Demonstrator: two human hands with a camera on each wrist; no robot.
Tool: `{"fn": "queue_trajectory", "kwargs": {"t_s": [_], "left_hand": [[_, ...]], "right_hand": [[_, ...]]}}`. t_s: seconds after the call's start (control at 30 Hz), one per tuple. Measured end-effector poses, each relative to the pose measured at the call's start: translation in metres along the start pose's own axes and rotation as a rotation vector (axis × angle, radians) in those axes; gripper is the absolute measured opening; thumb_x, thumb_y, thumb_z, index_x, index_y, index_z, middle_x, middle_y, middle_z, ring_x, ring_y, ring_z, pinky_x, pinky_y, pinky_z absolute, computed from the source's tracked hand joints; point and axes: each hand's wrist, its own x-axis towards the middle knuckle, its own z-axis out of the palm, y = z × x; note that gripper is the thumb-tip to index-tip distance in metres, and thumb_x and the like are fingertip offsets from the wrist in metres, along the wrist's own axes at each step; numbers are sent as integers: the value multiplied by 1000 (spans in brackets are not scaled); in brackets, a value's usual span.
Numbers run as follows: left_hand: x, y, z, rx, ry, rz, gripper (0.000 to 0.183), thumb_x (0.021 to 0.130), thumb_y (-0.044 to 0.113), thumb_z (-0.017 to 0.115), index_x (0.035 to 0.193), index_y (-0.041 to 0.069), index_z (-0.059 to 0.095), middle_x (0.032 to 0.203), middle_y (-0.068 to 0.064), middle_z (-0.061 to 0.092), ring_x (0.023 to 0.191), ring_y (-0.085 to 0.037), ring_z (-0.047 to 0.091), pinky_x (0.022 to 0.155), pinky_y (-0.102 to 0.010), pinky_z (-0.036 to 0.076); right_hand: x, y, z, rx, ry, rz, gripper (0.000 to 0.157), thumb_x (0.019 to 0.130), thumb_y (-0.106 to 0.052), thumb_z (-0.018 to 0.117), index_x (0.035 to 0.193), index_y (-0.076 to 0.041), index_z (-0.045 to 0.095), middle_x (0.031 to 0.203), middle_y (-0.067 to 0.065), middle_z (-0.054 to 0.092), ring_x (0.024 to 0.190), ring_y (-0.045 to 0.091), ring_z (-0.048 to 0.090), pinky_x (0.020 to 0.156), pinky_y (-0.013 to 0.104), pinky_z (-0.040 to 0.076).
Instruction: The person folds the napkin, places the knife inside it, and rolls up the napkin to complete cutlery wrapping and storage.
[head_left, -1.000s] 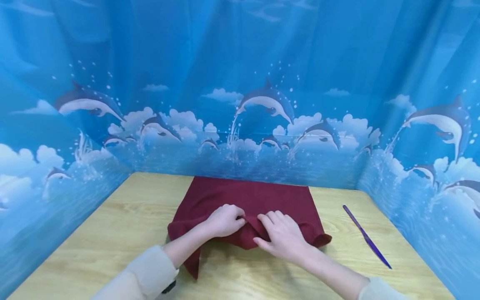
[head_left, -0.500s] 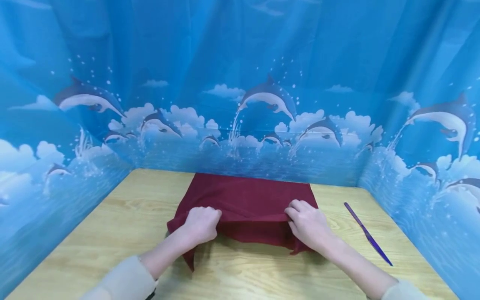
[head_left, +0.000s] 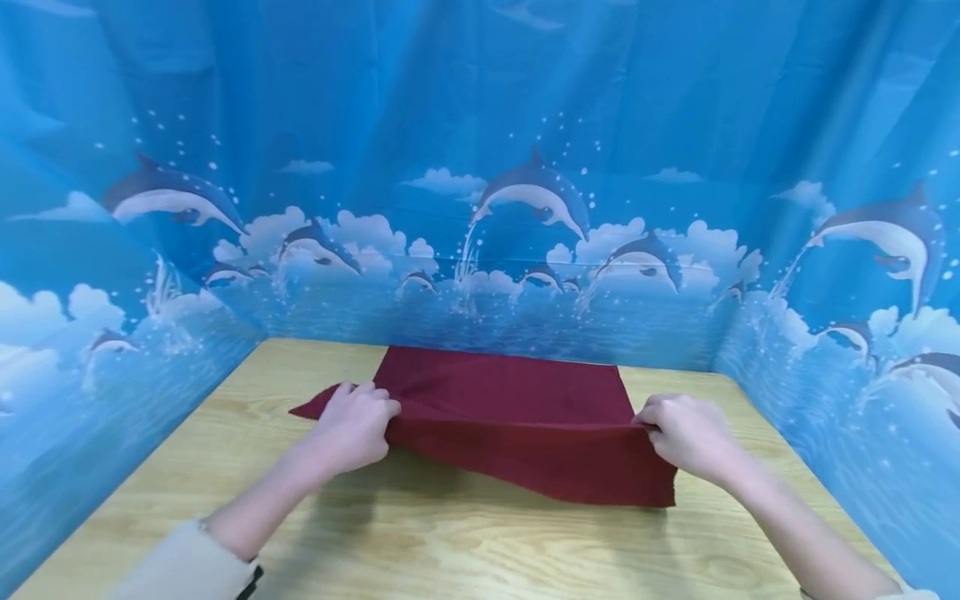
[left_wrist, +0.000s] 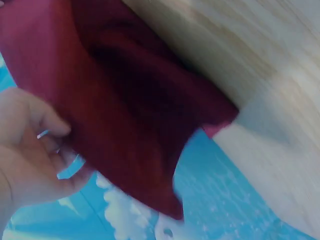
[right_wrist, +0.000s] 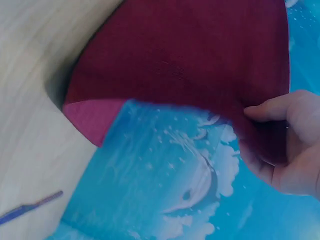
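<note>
A dark red cloth (head_left: 502, 387) lies with its far part on the wooden table, its near part lifted and stretched between both hands. My left hand (head_left: 354, 427) pinches the raised edge near the left side, and a pointed corner sticks out beyond it. At the right end, my right hand (head_left: 688, 435) grips the same edge between thumb and fingers. Below that edge a flap hangs toward me over the table. In the right wrist view, the thumb of the right hand (right_wrist: 295, 142) presses on the cloth (right_wrist: 185, 55), which bends down toward the tabletop.
A slim purple knife-like tool (right_wrist: 31, 207) lies on the table right of the cloth; in the head view the right hand and arm hide it. Blue dolphin-printed curtains (head_left: 480, 167) enclose the wooden table (head_left: 450, 558) at the back and both sides.
From close together at the cloth's middle, the hands have moved apart, left and right along its edge. The edge is now pulled straight and raised, with the near flap hanging.
</note>
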Motion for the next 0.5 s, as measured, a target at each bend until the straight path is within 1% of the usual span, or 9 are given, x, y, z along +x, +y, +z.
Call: {"fn": "queue_trajectory", "kwargs": {"t_s": [0.1, 0.17, 0.23, 0.3, 0.37, 0.4, 0.47, 0.5], "left_hand": [[-8, -10, -8, -66, -53, 8, 17, 70, 0, 58, 80, 12, 64, 69, 4, 56, 70, -17, 56, 77, -50, 40], [-13, -17, -14, -156, -109, 9, 17, 72, -2, 54, 79, 12, 61, 65, 6, 53, 62, -13, 51, 70, -45, 41], [-19, -23, -20, -257, -162, 27, 21, 74, -6, 52, 82, 11, 58, 66, 6, 52, 59, -11, 46, 65, -38, 41], [-23, -27, -25, -336, -218, 55, 24, 74, -10, 49, 80, 12, 55, 66, 5, 47, 59, -11, 38, 58, -31, 36], [-26, -30, -29, -390, -285, 86, 27, 74, -12, 47, 77, 14, 52, 65, 5, 42, 60, -11, 34, 55, -29, 31], [-28, -31, -30, -393, -309, 111, 28, 74, -12, 46, 73, 16, 50, 64, 7, 38, 59, -10, 31, 55, -27, 30], [-32, -31, -31, -435, -383, 151, 30, 74, -12, 45, 66, 17, 43, 61, 7, 28, 58, -9, 25, 54, -26, 26], [-35, -30, -31, -457, -420, 165, 32, 73, -13, 44, 64, 18, 39, 61, 7, 24, 57, -8, 22, 53, -26, 24]], "right_hand": [[-4, 6, -7, 25, -36, -6, 26, 72, 6, 60, 78, -15, 74, 76, -6, 65, 68, 17, 62, 46, 28, 40], [-7, 8, -11, 39, -53, -11, 27, 72, 5, 60, 77, -17, 74, 76, -7, 65, 67, 16, 62, 46, 27, 39], [-9, 9, -13, 53, -76, -18, 27, 72, 5, 61, 77, -18, 74, 75, -8, 65, 66, 15, 61, 46, 26, 39], [-13, 10, -14, 54, -110, -28, 29, 71, 5, 61, 75, -21, 73, 74, -10, 64, 65, 12, 60, 46, 26, 39], [-18, 11, -13, 56, -152, -42, 29, 70, 5, 61, 73, -22, 72, 73, -12, 63, 64, 9, 59, 46, 26, 38], [-21, 13, -13, 53, -172, -60, 30, 69, 4, 62, 72, -24, 71, 72, -13, 62, 63, 7, 57, 47, 26, 38], [-26, 15, -12, 66, -211, -112, 30, 68, 4, 63, 69, -25, 68, 71, -17, 59, 62, 2, 54, 47, 25, 37], [-28, 16, -11, 78, -233, -142, 30, 67, 4, 62, 66, -26, 65, 69, -19, 56, 60, 0, 49, 47, 24, 35]]}}
